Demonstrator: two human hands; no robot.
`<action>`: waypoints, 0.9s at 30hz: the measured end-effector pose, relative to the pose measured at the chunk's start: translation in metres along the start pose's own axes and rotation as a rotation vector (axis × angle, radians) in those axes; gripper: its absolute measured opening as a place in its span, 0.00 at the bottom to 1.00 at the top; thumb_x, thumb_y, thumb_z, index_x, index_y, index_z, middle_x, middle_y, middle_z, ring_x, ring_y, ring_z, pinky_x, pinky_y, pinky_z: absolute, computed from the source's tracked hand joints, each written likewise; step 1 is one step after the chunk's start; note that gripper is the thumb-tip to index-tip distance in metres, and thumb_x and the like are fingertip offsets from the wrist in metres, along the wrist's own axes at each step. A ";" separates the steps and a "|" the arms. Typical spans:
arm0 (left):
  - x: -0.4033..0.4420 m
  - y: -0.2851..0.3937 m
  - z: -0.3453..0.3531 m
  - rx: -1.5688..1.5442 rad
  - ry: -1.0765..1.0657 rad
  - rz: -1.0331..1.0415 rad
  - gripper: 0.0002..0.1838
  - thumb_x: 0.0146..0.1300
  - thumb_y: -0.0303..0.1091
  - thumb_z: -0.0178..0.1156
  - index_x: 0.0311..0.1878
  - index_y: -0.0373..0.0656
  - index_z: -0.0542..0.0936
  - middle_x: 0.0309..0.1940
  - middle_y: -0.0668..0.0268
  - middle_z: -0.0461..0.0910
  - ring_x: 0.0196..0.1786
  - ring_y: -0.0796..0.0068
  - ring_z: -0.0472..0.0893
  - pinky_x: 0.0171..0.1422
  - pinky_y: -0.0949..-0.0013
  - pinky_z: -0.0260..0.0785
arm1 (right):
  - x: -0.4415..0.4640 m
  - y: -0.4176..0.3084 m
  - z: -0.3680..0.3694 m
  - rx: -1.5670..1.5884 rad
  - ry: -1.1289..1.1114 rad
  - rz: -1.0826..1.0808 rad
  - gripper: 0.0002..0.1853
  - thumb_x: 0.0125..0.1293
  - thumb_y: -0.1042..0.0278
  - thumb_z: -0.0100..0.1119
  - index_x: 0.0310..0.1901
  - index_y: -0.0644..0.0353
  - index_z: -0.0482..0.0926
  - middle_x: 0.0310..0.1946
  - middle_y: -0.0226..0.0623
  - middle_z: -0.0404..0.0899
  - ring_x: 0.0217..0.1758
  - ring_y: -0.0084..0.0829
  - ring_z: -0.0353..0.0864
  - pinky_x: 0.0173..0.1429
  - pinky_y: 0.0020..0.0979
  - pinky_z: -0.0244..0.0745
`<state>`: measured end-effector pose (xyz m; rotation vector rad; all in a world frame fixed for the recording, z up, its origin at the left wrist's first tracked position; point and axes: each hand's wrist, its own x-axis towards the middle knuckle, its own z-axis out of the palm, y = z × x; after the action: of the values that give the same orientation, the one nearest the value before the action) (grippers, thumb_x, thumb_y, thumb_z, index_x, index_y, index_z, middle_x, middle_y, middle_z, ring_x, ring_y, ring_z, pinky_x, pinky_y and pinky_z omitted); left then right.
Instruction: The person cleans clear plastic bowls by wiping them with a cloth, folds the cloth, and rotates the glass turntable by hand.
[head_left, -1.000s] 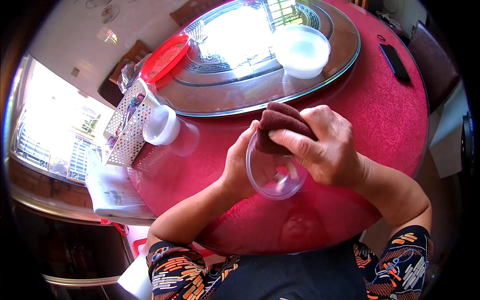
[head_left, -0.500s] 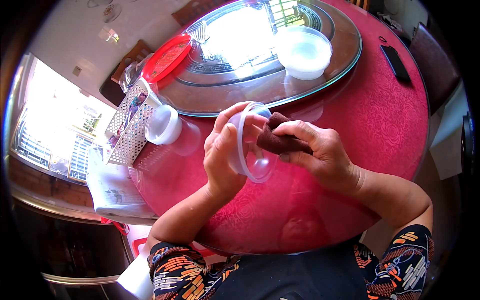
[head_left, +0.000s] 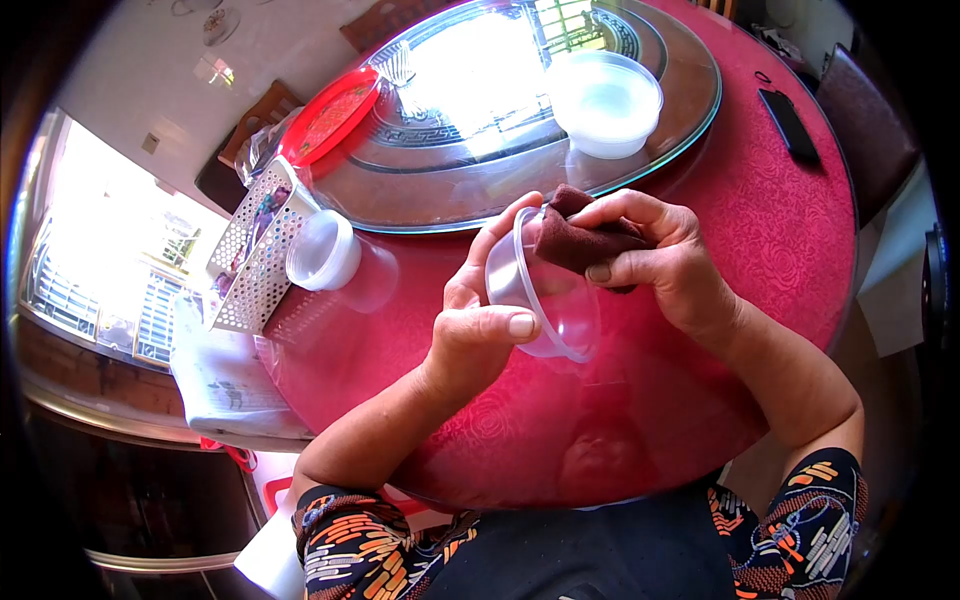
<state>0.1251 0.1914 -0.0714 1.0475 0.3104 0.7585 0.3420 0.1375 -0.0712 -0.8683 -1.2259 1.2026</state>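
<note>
Above the near part of the table, my left hand [head_left: 478, 315] grips a clear plastic bowl [head_left: 560, 310], its thumb along the near side and fingers behind. The bowl is tilted on its side, its mouth turned toward my right hand. A folded dark brown cloth [head_left: 590, 235] is pinched in my right hand [head_left: 665, 245], between thumb and fingers. The cloth touches the bowl's upper rim and covers part of it. The left fingertips are partly hidden behind the bowl.
The round table [head_left: 760, 240] has a red patterned cover. A glass turntable [head_left: 440, 205] bears large stacked clear containers [head_left: 610, 110] and a red tray [head_left: 330, 115]. Smaller clear tubs [head_left: 325, 250] stand beside a white perforated basket [head_left: 250, 255] at left. A phone [head_left: 790, 125] lies at right.
The bowl has moved slightly right and turned in my left hand, whose thumb now lies lower. My right hand has raised the cloth from the bowl's inside to its upper rim.
</note>
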 end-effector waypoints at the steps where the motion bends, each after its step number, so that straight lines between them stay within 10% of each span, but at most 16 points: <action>1: 0.001 0.001 0.001 -0.023 -0.021 -0.010 0.58 0.45 0.31 0.71 0.82 0.43 0.53 0.70 0.54 0.69 0.69 0.56 0.75 0.77 0.54 0.65 | -0.001 -0.002 0.000 0.013 -0.006 0.007 0.18 0.60 0.82 0.68 0.52 0.59 0.84 0.49 0.35 0.83 0.52 0.28 0.83 0.61 0.28 0.81; 9: 0.000 0.004 0.003 -0.097 -0.054 -0.156 0.60 0.47 0.24 0.70 0.84 0.49 0.49 0.73 0.55 0.66 0.66 0.59 0.78 0.73 0.53 0.71 | 0.004 0.016 -0.002 -0.515 0.039 -0.451 0.18 0.58 0.79 0.75 0.51 0.57 0.84 0.46 0.42 0.84 0.49 0.36 0.88 0.55 0.34 0.86; 17: -0.004 -0.004 0.005 -0.255 -0.035 -0.187 0.33 0.75 0.52 0.54 0.75 0.42 0.66 0.71 0.55 0.72 0.72 0.57 0.73 0.78 0.51 0.63 | 0.008 0.018 0.007 -0.974 0.124 -0.884 0.18 0.54 0.65 0.79 0.47 0.52 0.86 0.41 0.44 0.84 0.43 0.43 0.88 0.45 0.39 0.87; 21: -0.004 -0.003 0.006 -0.134 -0.093 -0.241 0.39 0.71 0.58 0.59 0.75 0.43 0.62 0.67 0.59 0.71 0.69 0.63 0.73 0.74 0.54 0.67 | 0.003 0.010 0.014 -1.123 0.155 -0.972 0.16 0.57 0.61 0.76 0.47 0.50 0.86 0.40 0.43 0.84 0.41 0.43 0.88 0.41 0.39 0.87; 27: -0.004 0.002 0.002 -0.041 -0.025 0.023 0.49 0.49 0.32 0.80 0.75 0.40 0.68 0.68 0.56 0.74 0.71 0.60 0.74 0.79 0.54 0.65 | -0.006 0.012 0.020 -1.131 0.210 -0.755 0.18 0.59 0.69 0.75 0.51 0.53 0.83 0.42 0.45 0.83 0.43 0.44 0.88 0.44 0.41 0.86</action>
<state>0.1226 0.1878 -0.0689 1.0225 0.2603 0.7688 0.3207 0.1324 -0.0808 -1.1039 -1.8190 -0.2733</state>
